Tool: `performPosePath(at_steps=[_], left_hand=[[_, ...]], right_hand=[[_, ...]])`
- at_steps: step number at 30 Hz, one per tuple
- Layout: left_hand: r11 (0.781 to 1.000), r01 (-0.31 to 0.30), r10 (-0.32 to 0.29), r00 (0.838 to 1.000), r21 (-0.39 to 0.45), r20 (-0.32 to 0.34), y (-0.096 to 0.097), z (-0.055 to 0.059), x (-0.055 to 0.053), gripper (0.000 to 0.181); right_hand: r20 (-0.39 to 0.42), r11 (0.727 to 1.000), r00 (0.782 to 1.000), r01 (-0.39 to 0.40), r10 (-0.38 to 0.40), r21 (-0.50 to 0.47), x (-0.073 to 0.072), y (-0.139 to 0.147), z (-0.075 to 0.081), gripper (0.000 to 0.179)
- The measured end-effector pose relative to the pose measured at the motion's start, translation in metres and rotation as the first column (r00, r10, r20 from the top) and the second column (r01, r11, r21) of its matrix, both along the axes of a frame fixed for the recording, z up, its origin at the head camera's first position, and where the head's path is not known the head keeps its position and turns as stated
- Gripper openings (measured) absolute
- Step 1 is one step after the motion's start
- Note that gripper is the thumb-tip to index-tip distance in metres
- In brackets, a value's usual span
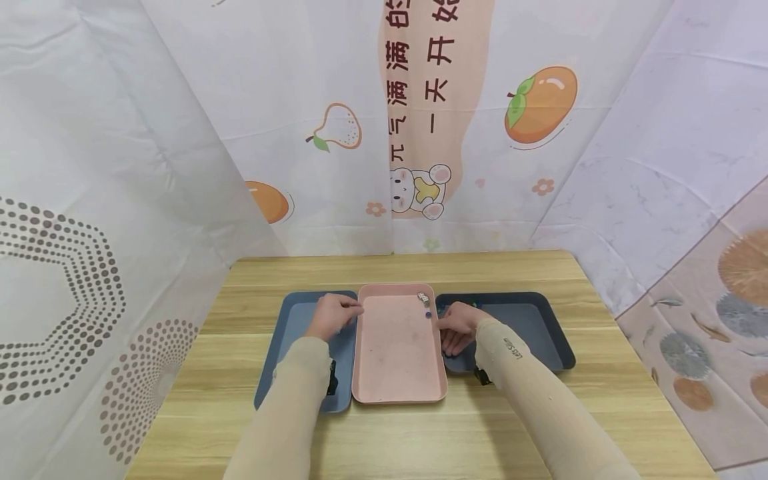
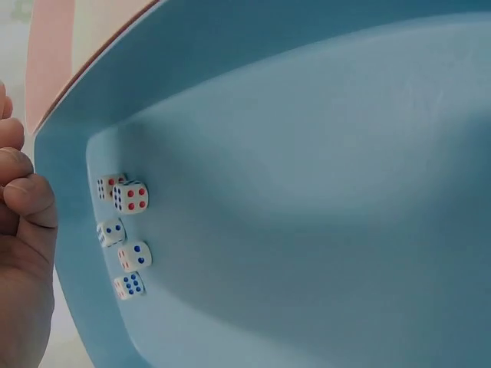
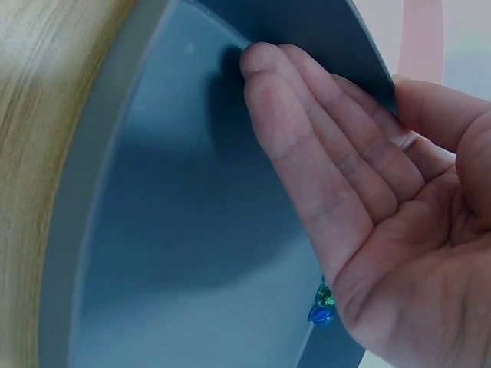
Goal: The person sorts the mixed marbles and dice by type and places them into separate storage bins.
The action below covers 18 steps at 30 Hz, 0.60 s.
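Note:
My left hand [image 1: 333, 316] hovers over the right edge of the blue tray [image 2: 307, 230], its fingertips near the pink tray's left rim. Thumb and curled fingers come close together; whether anything lies between them is hidden. Several white dice [image 2: 131, 197] with red and blue pips lie along that blue tray's end. With the right hand [image 1: 457, 327] I pinch the side wall of the dark blue tray [image 3: 176, 176], thumb outside and fingers inside. Beside its palm are a green shiny piece [image 3: 324, 294] and a blue one [image 3: 321, 315].
Between the two blue trays stands the pink tray [image 1: 399, 360]. In its far right corner lie small white dice [image 1: 423, 298], and a small dark blue piece [image 1: 429, 315] is nearby. All three trays sit on a wood-grain table [image 1: 384, 440], with a printed curtain [image 1: 336, 187] behind.

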<state>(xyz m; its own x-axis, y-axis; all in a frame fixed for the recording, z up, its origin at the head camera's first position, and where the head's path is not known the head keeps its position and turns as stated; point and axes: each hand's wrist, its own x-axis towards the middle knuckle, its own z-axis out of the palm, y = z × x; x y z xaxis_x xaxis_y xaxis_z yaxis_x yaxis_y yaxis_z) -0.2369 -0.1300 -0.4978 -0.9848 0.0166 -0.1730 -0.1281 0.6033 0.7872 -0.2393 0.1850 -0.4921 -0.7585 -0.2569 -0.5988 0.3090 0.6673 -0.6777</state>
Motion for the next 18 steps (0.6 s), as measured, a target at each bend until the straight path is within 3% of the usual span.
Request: performPosePath(at_steps=[10, 18], left_hand=[[0.998, 0.022, -0.021, 1.0, -0.053, 0.017, 0.0053, -0.006, 0.0034, 0.012], [0.994, 0.031, -0.03, 0.999, -0.104, 0.012, 0.0025, -0.0093, 0.0091, 0.034]], right_hand=[[0.001, 1.0, 1.0, 0.004, -0.004, -0.006, 0.0003, 0.0005, -0.0002, 0.036], [0.0, 1.0, 1.0, 0.001, -0.001, -0.005, 0.0013, 0.0009, 0.001, 0.036]])
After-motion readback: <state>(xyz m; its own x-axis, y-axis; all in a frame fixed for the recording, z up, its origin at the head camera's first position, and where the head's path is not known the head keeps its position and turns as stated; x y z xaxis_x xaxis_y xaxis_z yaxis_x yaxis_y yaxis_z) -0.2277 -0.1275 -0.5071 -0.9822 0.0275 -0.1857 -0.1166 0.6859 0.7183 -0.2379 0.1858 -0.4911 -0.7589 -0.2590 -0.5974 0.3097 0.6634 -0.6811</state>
